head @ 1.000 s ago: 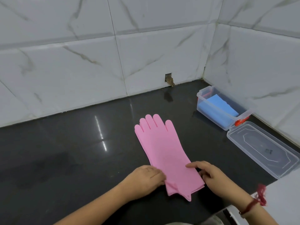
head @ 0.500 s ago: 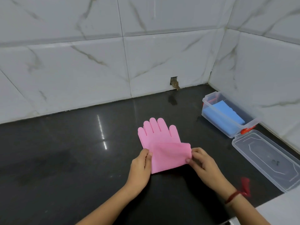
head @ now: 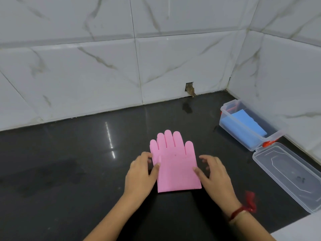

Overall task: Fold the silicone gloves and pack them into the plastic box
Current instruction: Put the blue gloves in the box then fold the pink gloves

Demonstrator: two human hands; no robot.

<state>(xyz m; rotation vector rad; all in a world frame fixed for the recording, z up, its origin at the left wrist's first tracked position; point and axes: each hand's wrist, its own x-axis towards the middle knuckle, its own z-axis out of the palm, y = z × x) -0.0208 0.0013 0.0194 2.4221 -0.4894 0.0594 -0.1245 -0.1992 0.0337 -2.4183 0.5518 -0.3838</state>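
A pink silicone glove (head: 175,167) lies on the black counter (head: 69,162), folded in half with its cuff laid over the palm and its fingers pointing to the wall. My left hand (head: 140,178) is at the glove's left edge with its thumb resting on the fold. At the right edge, my right hand (head: 215,176) touches the glove with its thumb, fingers loosely curled above the counter. The clear plastic box (head: 225,110) stands at the right by the wall, holding a folded blue glove (head: 243,126).
The box's clear lid (head: 288,176) lies open on the counter in front of the box, joined by an orange clasp (head: 267,143). Tiled walls close off the back and right. A white surface (head: 302,228) shows at the lower right corner.
The glove's cuff end was lifted by both hands and folded forward over the palm. Both hands have let go of the cuff and now sit at the folded glove's sides.
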